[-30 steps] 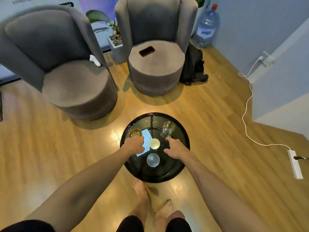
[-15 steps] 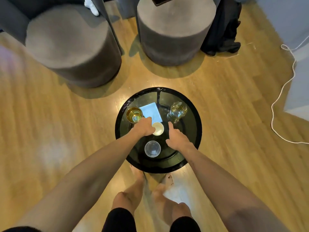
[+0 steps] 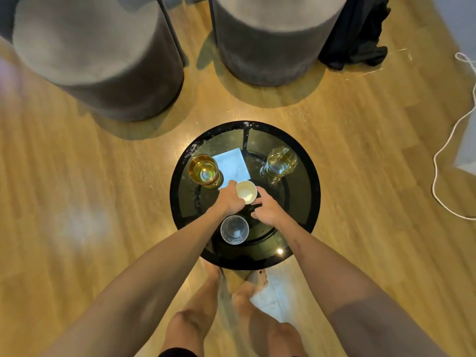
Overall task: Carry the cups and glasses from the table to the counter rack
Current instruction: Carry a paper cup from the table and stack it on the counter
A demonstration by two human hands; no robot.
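A round black glass table (image 3: 316,199) stands in front of my bare feet. A small white cup (image 3: 246,191) sits at its middle. My left hand (image 3: 228,200) grips the cup from the left, thumb and fingers curled round its side. My right hand (image 3: 268,210) lies just right of the cup, fingers loosely curled, fingertips at its wall. An amber glass (image 3: 204,171) stands at the back left and a clear glass (image 3: 281,162) at the back right. A small clear tumbler (image 3: 234,229) is nearest me, between my forearms.
A pale square patch (image 3: 231,163) shows on the tabletop between the two back glasses. Two grey round armchairs (image 3: 98,60) (image 3: 273,39) stand beyond the table. A black bag (image 3: 355,34) leans by the right chair. A white cable (image 3: 443,161) runs over the wooden floor at right.
My view has dropped closer to the table. My left hand moved from the amber glass to the white cup and closed on it. My right hand shifted left toward the cup.
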